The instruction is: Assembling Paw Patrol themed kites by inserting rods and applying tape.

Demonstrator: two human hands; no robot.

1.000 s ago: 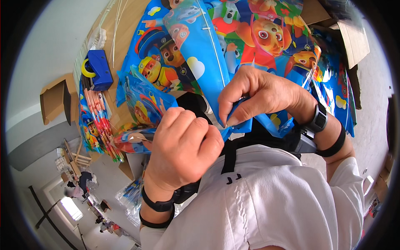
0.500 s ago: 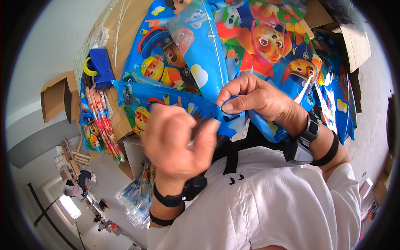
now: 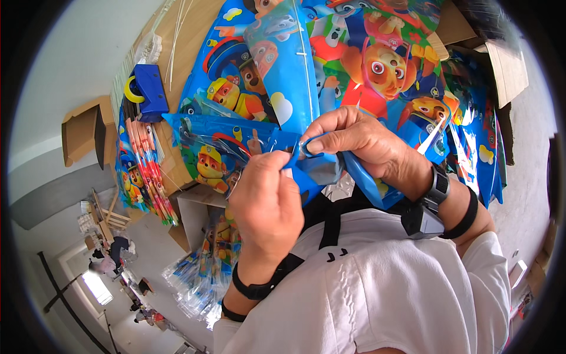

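A blue cartoon-printed kite [image 3: 283, 76] lies over the wooden table, its lower tip folded toward my chest. My right hand [image 3: 359, 144] pinches that blue tip from above, next to a small clear ring or loop. My left hand [image 3: 265, 203] grips the same tip from below with thumb and fingers closed on the blue fabric. Both hands meet close to my white shirt. A thin white rod [image 3: 308, 71] runs down the kite's middle.
More printed kites [image 3: 471, 135] are stacked to the right. A blue tape dispenser [image 3: 147, 88] sits on the wooden table [image 3: 194, 35] at left, by a bundle of packaged kites [image 3: 141, 165]. Open cardboard boxes [image 3: 82, 133] stand left and upper right. Bagged goods lie on the floor.
The kite has been drawn down toward my chest. My left hand, raised in a fist before, has dropped and closed on the blue tip beside my right hand.
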